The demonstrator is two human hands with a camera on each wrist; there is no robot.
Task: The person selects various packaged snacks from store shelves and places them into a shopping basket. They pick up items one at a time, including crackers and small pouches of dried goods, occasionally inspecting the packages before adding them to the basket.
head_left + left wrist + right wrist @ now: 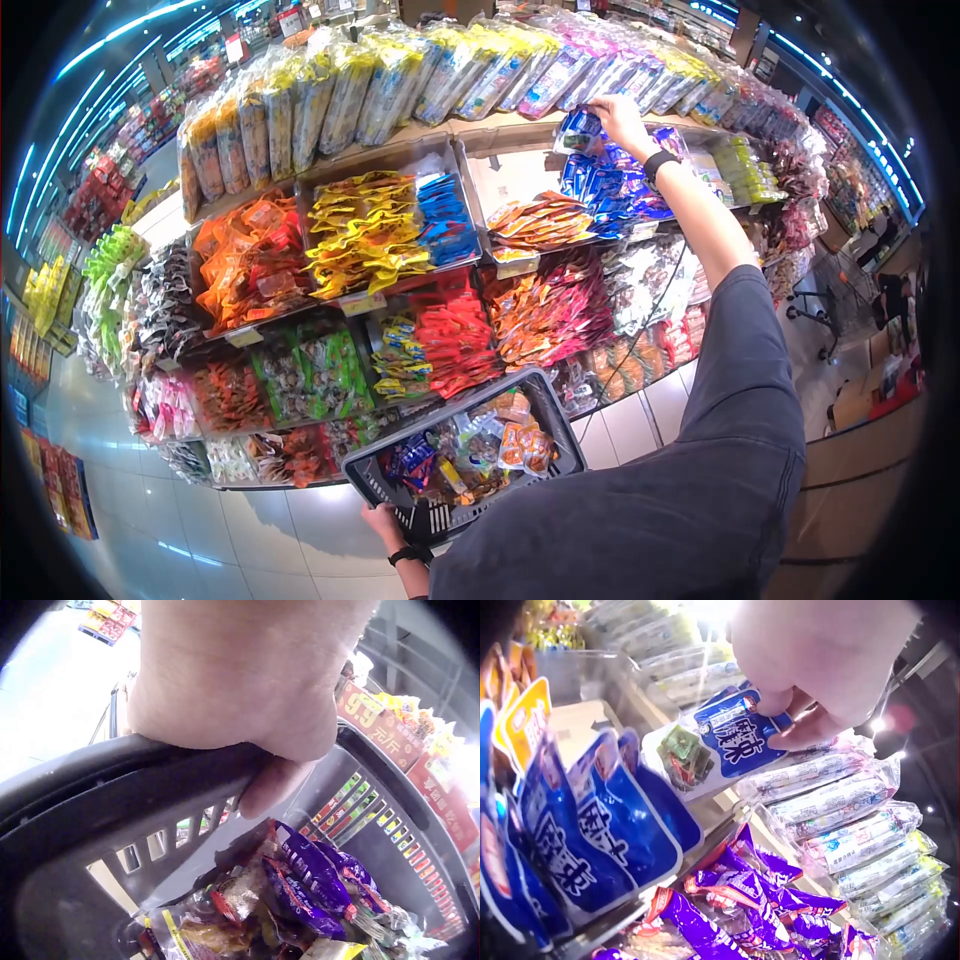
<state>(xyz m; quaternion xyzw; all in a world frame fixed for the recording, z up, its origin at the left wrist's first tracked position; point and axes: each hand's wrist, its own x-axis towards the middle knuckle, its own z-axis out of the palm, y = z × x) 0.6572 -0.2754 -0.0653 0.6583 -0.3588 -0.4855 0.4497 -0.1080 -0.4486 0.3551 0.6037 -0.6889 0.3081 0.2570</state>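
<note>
My right hand [625, 120] pinches the edge of a blue-and-white snack packet [727, 742] with a clear window showing green and red food inside. It is raised above a bin of matching blue packets [600, 825], with purple packets [750, 900] in the neighbouring section. Low in the head view, my left hand [382, 525] grips the rim of a dark grey shopping basket [440, 417], its thumb hooked over the inside in the left wrist view. Inside the basket lie purple packets [304, 874], orange-filled clear packets [525, 448] and other small wrapped snacks.
A tiered display holds orange packets [250, 250], yellow packets [365, 230] and red packets [455, 340] in divided bins. Long bagged snacks [300, 110] line its top ledge. Tiled floor [260, 525] lies below, and a shopping cart [835, 300] stands at right.
</note>
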